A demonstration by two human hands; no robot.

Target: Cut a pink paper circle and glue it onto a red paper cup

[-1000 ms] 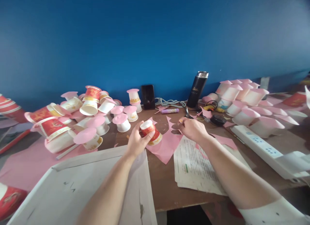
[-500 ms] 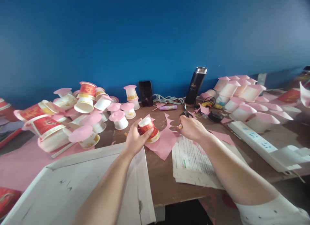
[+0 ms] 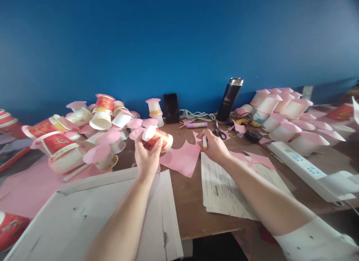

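A person's left hand [image 3: 147,156] gripped a red paper cup [image 3: 157,137] tilted on its side above the pink paper sheet [image 3: 181,159], while the right hand [image 3: 214,145], just right of the sheet, closed around a small marker [image 3: 205,142], apparently readying to trace another circle.

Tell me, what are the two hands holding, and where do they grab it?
The left hand grips a red-and-white paper cup round its side. The right hand pinches a small white stick near its middle.

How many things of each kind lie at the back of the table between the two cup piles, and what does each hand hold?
Phone: 1
Flask: 1
Scissors: 1
Glue stick: 1
Left hand, paper cup: 1
Right hand, small stick: 1
Total: 6
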